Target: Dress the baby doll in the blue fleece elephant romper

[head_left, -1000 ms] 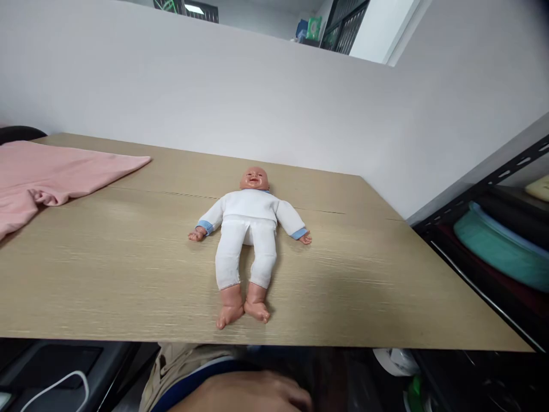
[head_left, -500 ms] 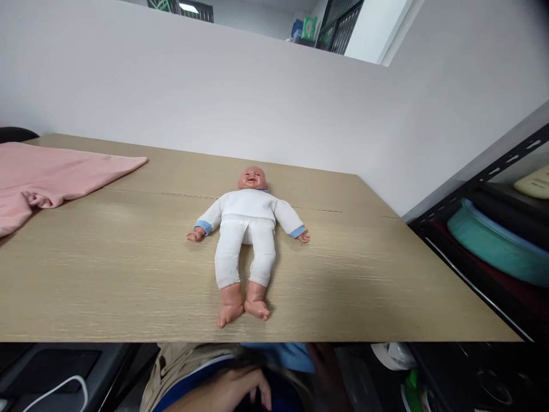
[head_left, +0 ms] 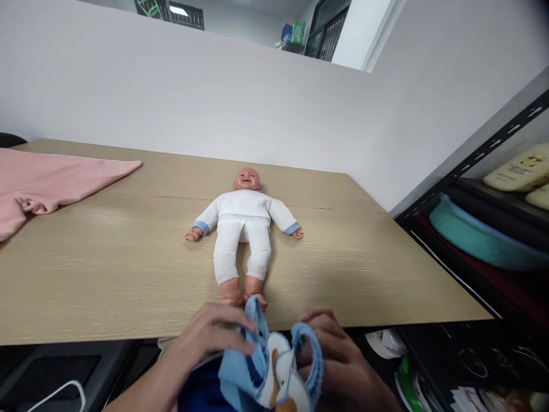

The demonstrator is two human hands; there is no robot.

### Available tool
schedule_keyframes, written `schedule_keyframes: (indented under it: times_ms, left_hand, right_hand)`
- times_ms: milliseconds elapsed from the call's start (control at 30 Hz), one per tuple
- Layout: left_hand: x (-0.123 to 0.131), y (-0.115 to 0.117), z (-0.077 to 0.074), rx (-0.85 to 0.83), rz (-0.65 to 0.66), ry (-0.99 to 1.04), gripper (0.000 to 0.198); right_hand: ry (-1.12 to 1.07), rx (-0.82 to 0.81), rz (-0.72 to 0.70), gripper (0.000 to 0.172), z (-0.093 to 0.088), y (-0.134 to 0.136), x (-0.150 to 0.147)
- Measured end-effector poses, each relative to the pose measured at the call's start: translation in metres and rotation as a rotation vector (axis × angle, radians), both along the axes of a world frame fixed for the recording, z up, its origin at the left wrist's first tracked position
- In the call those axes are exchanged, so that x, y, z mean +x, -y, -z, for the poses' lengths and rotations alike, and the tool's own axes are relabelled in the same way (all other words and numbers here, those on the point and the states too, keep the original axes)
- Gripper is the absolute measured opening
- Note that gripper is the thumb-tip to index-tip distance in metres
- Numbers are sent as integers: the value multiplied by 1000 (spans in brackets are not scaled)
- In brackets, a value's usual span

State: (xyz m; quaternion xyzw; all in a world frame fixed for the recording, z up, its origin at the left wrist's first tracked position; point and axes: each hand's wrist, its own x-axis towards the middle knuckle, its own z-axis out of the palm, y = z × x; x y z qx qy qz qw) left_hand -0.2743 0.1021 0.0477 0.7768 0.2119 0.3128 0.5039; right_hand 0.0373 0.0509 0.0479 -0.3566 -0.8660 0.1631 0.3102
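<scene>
A small light blue garment (head_left: 238, 366) with loop-like straps or openings and a white and orange print hangs bunched between my hands at the table's front edge. My left hand (head_left: 210, 332) is closed on its left side, thumb and fingers around the cloth. My right hand (head_left: 337, 355) grips the right side near a curved strap; part of those fingers is hidden behind the cloth. Just beyond lies a baby doll (head_left: 244, 229) on its back, in a white top and white trousers with blue cuffs. Its bare feet point towards me, partly covered by the garment.
Pink cloth (head_left: 55, 177) lies spread at the table's left. A wall stands behind the wooden table (head_left: 364, 274). On the right, a black shelf holds a teal basin (head_left: 476, 234) and cream-coloured bottles (head_left: 518, 166). A white cable (head_left: 64, 386) shows at lower left.
Both hands have come up from below the table edge, bringing the light blue garment into view before the doll's feet. The camera has turned slightly right; the doll has stayed put.
</scene>
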Motion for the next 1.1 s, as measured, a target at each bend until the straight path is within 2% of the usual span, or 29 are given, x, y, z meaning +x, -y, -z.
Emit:
schedule_keyframes:
  times_ms: [33,100,167,233,333,433,500,567,667,700,800,867,933,1033,1067,1100]
  left_hand:
    - [1,-3,-5,5,-51,-29,63]
    - [5,-11,-16,27,-67,-72,78]
    - [11,-22,-27,60,-41,-99,81]
    - [16,-34,-37,104,-17,-100,73]
    - [22,-49,-49,172,-25,-68,47]
    - [26,-57,-56,233,-82,-14,19]
    - [29,-60,-59,263,-148,35,12]
    - [32,-62,-59,267,-204,71,11]
    - [31,-62,-54,254,-216,32,6]
    - [29,-61,-51,259,-216,-4,12]
    - [25,-59,-43,275,-247,-116,51]
    - [26,-59,-40,270,-278,-144,59]
    - [30,-59,-41,268,-301,-139,47]
    - [38,-61,-45,288,-310,-152,18]
    - [39,-62,-45,296,-307,-164,14]
    - [39,-63,-46,302,-303,-172,13]
  right_hand:
    - [-31,30,25,16,-10,-5,-1]
    - [-91,102,69,18,-23,-16,-6]
    - [-130,157,105,18,-29,-27,-11]
    - [-173,212,153,22,-32,-38,-18]
    - [-243,357,251,29,-38,-52,-25]
    - [-270,501,334,28,-46,-59,-29]
    - [-262,519,358,28,-50,-59,-30]
    - [-248,490,341,27,-53,-58,-28]
    - [-276,377,251,26,-49,-61,-24]
    - [-302,330,226,25,-46,-63,-23]
    - [-414,198,193,18,-36,-73,-23]
    - [-456,128,191,12,-31,-77,-25]
    - [-432,45,195,14,-30,-73,-31]
    - [-314,-45,247,49,-35,-61,-43]
    - [-273,-54,291,56,-37,-58,-46]
    - [-237,-52,341,51,-38,-55,-49]
